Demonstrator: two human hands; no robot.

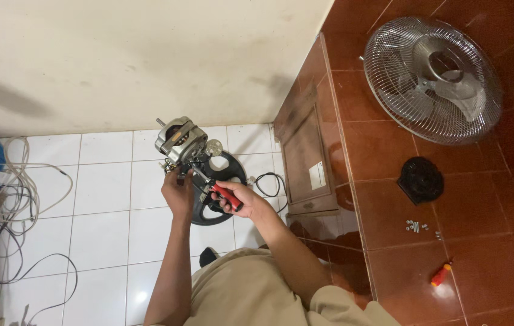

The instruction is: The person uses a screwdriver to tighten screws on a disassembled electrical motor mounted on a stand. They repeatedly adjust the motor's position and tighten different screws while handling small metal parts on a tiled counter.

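Motor (179, 140) sits centre frame, just above both my hands, on the white floor tiles (106, 181) w/ a black round base (225, 164) under it. Its shaft axis tilts toward upper left. Wire fan guard (433, 79) lies upper right on the red step (390, 199), well apart; a black round cap (420, 180) lies below it. Left hand (178, 192) is nearer, fingers curled shut on the motor's lower end, forearm running straight up the frame. Right hand (246, 200) is fisted round red-handled pliers (225, 195), nose pointing up-left at the motor's underside. Screws (417, 226) and a small orange screwdriver (441, 274) lie lower right.
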